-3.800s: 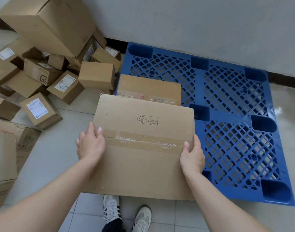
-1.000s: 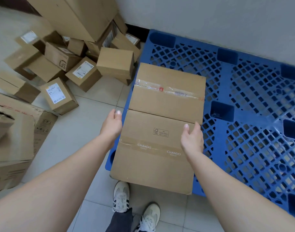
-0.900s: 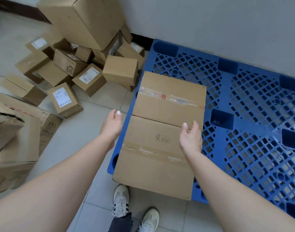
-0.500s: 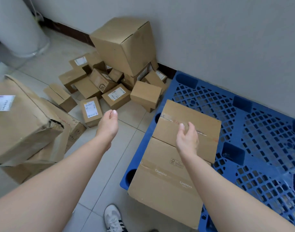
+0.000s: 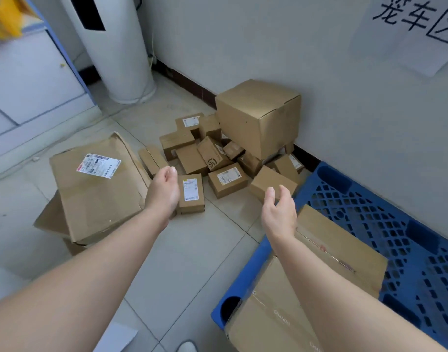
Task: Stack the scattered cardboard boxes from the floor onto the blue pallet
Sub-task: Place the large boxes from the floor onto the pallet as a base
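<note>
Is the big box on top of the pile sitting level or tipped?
Tipped. The big box leans on the wall with one bottom corner raised, propped on the small boxes beneath.

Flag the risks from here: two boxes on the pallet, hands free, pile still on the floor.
1. The big box sits tilted on top of the small boxes by the wall; pulling one from under it could bring it down.
2. The CHANDO box appears to overhang the blue pallet at its near edge, so weight stacked there may tip it.
3. The crushed flat box looks torn at its edge and may sag or split under a two-hand grip by the left hand and right hand.
</note>
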### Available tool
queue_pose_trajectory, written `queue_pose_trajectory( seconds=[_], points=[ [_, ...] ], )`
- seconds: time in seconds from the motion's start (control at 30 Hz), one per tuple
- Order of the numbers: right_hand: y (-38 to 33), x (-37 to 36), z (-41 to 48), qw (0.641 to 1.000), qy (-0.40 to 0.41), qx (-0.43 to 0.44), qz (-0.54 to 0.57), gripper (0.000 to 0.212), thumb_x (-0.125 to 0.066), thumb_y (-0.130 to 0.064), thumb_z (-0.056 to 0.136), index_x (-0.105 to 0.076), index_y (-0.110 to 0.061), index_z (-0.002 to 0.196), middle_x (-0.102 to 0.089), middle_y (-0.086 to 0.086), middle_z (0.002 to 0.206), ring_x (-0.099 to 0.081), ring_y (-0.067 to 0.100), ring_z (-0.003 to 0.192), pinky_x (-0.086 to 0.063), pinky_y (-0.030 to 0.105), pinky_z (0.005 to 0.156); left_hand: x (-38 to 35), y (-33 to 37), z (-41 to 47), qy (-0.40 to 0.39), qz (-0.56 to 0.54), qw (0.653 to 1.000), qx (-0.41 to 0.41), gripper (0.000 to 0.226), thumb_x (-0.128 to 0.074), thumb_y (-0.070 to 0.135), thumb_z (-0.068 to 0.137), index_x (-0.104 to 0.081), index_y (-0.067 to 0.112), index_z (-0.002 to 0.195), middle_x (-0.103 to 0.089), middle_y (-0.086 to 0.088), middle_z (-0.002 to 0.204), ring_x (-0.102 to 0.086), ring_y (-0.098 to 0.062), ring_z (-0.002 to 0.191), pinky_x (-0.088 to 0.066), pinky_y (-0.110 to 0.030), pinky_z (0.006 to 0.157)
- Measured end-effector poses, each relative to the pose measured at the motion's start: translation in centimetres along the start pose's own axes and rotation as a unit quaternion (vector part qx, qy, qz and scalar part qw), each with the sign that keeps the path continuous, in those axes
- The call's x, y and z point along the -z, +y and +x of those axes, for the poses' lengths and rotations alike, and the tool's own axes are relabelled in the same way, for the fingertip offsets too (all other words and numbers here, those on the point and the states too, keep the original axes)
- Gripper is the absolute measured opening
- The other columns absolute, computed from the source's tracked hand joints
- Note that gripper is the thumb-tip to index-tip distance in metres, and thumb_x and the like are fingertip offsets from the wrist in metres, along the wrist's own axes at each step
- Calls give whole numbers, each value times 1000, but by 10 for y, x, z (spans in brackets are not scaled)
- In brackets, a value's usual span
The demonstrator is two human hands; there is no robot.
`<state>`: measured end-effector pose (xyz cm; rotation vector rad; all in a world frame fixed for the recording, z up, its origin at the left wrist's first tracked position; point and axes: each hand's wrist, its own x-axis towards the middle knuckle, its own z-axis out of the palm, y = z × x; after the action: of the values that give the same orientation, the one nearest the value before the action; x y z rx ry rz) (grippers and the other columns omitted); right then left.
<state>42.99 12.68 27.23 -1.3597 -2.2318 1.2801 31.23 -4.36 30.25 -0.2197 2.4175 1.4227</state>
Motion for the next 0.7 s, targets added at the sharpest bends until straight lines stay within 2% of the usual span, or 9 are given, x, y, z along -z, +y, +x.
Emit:
queue_pose_trajectory(
  seconds=[0.2,0.3,0.33,0.43,0.47,0.53,0.6,0.7],
  points=[
    [-66,-54,-4,997,-48,62,11,51,-33,-41,102,-33,-17,146,-40,3,148,-36,19,136,-29,34,108,64,-3,29,67,12,998,-19,32,-28,29,103,-35,19,73,-32,2,69,-32,-16,64,-24,-27,55],
    [-93,-84,-7,993,-78,84,11,51,-33,-41,101,-34,-17,146,-41,3,147,-36,19,135,-29,35,108,93,-13,44,91,-4,996,5,27,-27,33,102,-48,19,95,-45,0,82,-42,-19,78,-31,-29,69],
    [-101,-93,-8,992,-88,91,9,50,-33,-41,101,-34,-16,146,-41,2,147,-36,19,135,-29,34,107,101,-16,48,99,-7,995,11,28,-27,33,102,-50,18,96,-47,-1,85,-43,-20,80,-31,-30,71],
    [-120,-120,-12,986,-122,115,5,51,-33,-41,101,-35,-16,145,-42,2,147,-36,19,135,-29,34,107,124,-28,61,133,-28,990,24,28,-28,31,102,-47,27,82,-47,5,81,-42,-19,85,-33,-30,71],
    [-124,-128,-12,983,-133,123,2,51,-33,-41,101,-35,-16,145,-42,2,147,-36,19,135,-29,35,107,130,-31,63,144,-36,989,29,27,-29,31,102,-47,29,83,-49,6,83,-41,-19,86,-33,-29,70],
    [-132,-144,-14,978,-156,135,-7,51,-32,-42,101,-35,-17,145,-42,1,146,-38,19,135,-31,35,106,142,-36,66,164,-38,985,46,26,-28,33,103,-52,23,99,-53,-2,96,-41,-19,87,-31,-29,73],
    [-138,-157,-14,973,-177,149,-13,51,-32,-43,101,-36,-17,144,-44,1,145,-39,20,133,-32,35,105,151,-40,68,197,-24,977,75,34,-29,34,103,-55,18,117,-51,-2,105,-39,-18,92,-28,-27,76],
    [-149,-174,-12,964,-206,165,-31,51,-31,-44,100,-37,-17,143,-45,2,144,-40,21,132,-32,38,106,162,-51,74,228,-50,968,97,38,-30,35,102,-55,14,123,-54,-3,108,-47,-24,99,-33,-30,82]
  ],
)
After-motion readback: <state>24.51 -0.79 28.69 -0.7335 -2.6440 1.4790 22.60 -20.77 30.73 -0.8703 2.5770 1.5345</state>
